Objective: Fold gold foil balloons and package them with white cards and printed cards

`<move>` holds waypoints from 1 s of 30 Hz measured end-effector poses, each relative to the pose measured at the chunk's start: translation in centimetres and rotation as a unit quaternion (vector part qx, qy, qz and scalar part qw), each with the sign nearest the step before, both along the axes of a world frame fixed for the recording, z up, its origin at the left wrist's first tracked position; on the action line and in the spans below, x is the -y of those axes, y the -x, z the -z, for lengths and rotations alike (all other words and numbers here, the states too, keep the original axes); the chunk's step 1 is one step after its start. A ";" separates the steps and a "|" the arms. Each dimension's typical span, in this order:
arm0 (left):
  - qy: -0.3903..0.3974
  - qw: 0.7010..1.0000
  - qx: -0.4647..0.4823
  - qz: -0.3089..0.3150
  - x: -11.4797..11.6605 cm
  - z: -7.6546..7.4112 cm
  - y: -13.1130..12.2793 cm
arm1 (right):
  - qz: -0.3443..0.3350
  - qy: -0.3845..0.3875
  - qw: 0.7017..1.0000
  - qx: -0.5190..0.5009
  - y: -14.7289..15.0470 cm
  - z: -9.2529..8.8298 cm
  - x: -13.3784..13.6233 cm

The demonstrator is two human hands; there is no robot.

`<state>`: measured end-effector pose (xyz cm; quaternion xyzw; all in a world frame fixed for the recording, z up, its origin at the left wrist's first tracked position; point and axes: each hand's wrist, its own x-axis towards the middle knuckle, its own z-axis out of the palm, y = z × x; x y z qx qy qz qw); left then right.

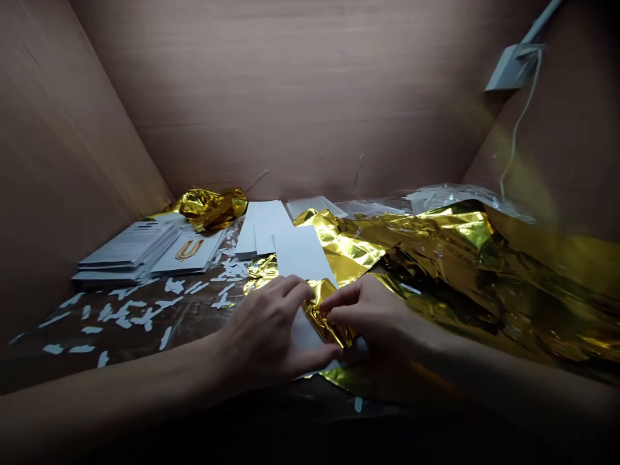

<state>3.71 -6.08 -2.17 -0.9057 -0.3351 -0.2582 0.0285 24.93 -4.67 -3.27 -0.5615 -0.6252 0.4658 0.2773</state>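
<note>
My left hand (264,329) and my right hand (368,316) meet over a crumpled piece of gold foil (324,316), with the fingers of both on it. The foil lies on a long white paper strip (303,255), and my left thumb reaches along the strip's near end. A large crinkled gold foil sheet (450,271) spreads under and beyond my right hand. Scattered white paper scraps (126,313) lie left of my left hand. The foil hides part of the strip.
At the back lie a crumpled gold foil wad (210,208), white strips (264,226), stacked printed cards (128,252) and a gold paper clip (190,249). Tan panels (290,84) enclose the dark tabletop (194,323). A white cable (520,123) hangs upper right.
</note>
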 end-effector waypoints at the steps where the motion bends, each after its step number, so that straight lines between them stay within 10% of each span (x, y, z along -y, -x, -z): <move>1: 0.013 1.000 -0.008 0.009 -0.2 0.3 -0.1 | -0.021 -0.006 1.000 0.009 0.2 0.0 -0.1; 9: 0.091 0.994 -0.012 0.063 -0.6 2.4 0.2 | -0.275 -0.146 0.938 0.151 -0.6 -3.7 -0.7; 18: 0.018 0.996 -0.057 0.061 -0.5 3.8 2.4 | -0.325 -0.231 0.853 0.337 -0.8 -2.2 -1.3; 30: -0.015 0.993 -0.104 0.046 -0.1 3.6 3.7 | -0.320 -0.272 0.829 0.369 -0.7 -1.7 -2.5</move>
